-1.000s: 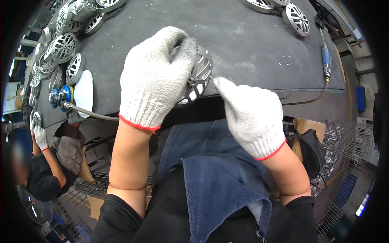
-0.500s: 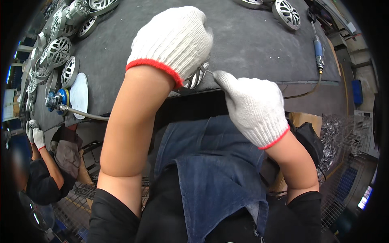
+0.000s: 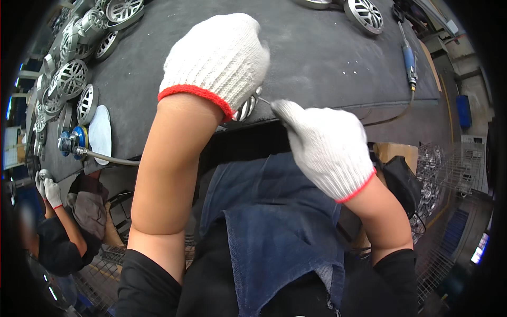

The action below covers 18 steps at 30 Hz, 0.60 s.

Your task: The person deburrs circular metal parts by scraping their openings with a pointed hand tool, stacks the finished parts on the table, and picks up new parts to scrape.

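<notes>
Currently, your left hand (image 3: pixel 216 58) partly covers a spoked disc (image 3: pixel 245 110) at the desk (image 3: pixel 317 68) edge, fingers hidden, grip undetermined; your right hand (image 3: pixel 328 148) pinches a thin tool (image 3: pixel 265 101).

1. inspected dark grey bench top (image 3: pixel 306 68): found scuffed and dusty, with small pale specks (image 3: pixel 345 73) scattered toward the right.
2. noted at left a heap of round, spoked, silver-grey metal parts (image 3: pixel 71 78), variously tilted.
3. noted near front left edge a blue-and-yellow hand tool (image 3: pixel 66 142) with grey hose (image 3: pixel 113 159), just beside a white oval sheet (image 3: pixel 100 136).
4. noted at far right further spoked parts (image 3: pixel 364 15), near a slim blue tool (image 3: pixel 408 59).
</notes>
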{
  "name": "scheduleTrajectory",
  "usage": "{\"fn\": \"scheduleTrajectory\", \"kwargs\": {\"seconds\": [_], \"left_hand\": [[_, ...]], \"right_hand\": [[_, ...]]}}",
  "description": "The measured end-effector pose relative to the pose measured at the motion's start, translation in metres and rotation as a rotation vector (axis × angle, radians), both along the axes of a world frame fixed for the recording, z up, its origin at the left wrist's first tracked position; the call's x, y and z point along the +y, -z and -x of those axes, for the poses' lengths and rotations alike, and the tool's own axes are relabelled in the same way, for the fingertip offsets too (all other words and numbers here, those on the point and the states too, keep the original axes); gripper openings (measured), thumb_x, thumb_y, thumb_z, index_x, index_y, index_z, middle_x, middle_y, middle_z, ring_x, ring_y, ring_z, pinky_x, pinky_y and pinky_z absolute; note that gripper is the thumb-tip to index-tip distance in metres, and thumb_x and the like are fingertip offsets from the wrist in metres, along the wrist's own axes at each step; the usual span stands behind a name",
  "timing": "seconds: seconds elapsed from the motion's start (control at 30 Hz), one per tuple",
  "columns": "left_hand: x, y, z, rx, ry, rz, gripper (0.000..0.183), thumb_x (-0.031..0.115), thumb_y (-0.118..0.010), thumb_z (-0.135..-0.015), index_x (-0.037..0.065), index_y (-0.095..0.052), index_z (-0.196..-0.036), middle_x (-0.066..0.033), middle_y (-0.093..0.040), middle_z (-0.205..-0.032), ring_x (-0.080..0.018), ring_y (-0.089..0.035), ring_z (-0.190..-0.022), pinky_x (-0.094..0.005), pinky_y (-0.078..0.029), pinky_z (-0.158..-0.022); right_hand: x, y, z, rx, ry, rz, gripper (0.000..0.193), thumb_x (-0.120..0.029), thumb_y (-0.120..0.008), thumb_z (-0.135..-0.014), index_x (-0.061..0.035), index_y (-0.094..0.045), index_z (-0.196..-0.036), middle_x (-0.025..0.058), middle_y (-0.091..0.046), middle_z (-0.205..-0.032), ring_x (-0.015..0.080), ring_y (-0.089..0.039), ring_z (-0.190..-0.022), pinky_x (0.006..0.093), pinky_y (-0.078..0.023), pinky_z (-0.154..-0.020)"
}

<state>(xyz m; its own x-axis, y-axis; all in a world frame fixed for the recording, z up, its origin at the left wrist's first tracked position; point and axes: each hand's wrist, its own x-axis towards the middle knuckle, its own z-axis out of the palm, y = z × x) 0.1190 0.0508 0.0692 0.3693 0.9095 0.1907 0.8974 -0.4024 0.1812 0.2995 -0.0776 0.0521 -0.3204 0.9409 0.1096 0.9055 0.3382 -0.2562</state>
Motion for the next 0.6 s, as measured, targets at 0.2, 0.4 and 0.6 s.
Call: {"fn": "scheduleTrajectory", "kwargs": {"seconds": [0.2, 0.4, 0.6], "left_hand": [[0.009, -0.016, -0.008, -0.299, 0.142, 0.146, 0.049, 0.035, -0.083, -0.100, -0.009, -0.079, -0.122, -0.0242, -0.083, -0.109, -0.0332, -0.082, -0.098, -0.0419, -0.063, -0.091], [-0.012, 0.054, 0.055, -1.303, -0.075, 0.295, 0.042, 0.018, -0.087, -0.099, -0.008, -0.075, -0.130, -0.0109, -0.080, -0.115, -0.0161, -0.074, -0.102, -0.0338, -0.061, -0.091], [-0.030, 0.002, 0.061, -0.740, -0.115, 0.153, 0.033, 0.023, -0.086, -0.098, -0.002, -0.078, -0.119, -0.0128, -0.079, -0.107, -0.0228, -0.076, -0.085, -0.0359, -0.061, -0.081]], "right_hand": [[0.001, 0.008, -0.019, 0.291, 0.045, 0.010, 0.019, -0.012, -0.068, -0.107, -0.0091, -0.075, -0.125, 0.0182, -0.078, -0.089, 0.0408, -0.078, -0.083, 0.0493, -0.062, -0.076], [0.013, 0.012, -0.013, 0.495, 0.078, -0.067, 0.025, -0.006, -0.070, -0.107, -0.0043, -0.076, -0.130, 0.0209, -0.082, -0.113, 0.0423, -0.080, -0.090, 0.0456, -0.064, -0.082], [0.005, 0.009, 0.015, 0.215, 0.010, -0.191, 0.029, -0.012, -0.073, -0.105, -0.0105, -0.077, -0.134, 0.0142, -0.083, -0.101, 0.0342, -0.079, -0.079, 0.0445, -0.061, -0.072]]}}
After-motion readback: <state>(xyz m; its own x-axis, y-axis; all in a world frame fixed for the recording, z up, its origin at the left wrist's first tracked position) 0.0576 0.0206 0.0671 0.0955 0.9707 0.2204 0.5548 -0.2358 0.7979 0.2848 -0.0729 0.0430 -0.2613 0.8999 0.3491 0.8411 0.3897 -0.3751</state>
